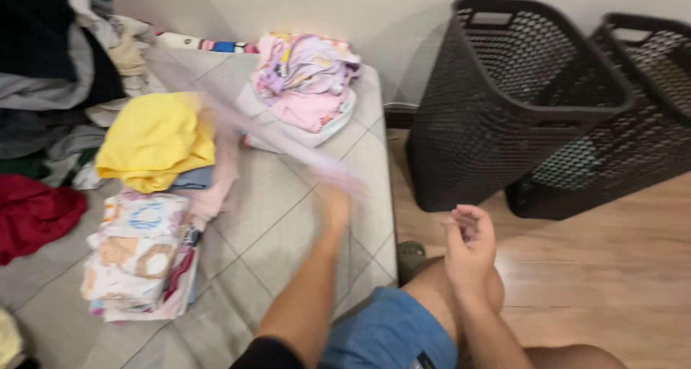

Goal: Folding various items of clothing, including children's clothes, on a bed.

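— What is the left hand (335, 205) holding?
— A thin pale pink cloth (281, 135), heavily blurred. It streams up and to the left from that hand, over the grey quilted mattress (288, 210). The grip looks closed on its end, though blur hides the fingers.

— And the right hand (468, 243)?
— Loosely curled and holding nothing, hovering above the bare knee (439, 286), beside the blue shorts (389, 333).

— What lies around the cloth?
— A yellow garment (155, 142) on the left, a folded printed stack (137, 257) below it, and a pink and lilac pile (306, 81) near the wall. Two black laundry baskets (518, 102) stand on the wooden floor (612, 268) to the right.
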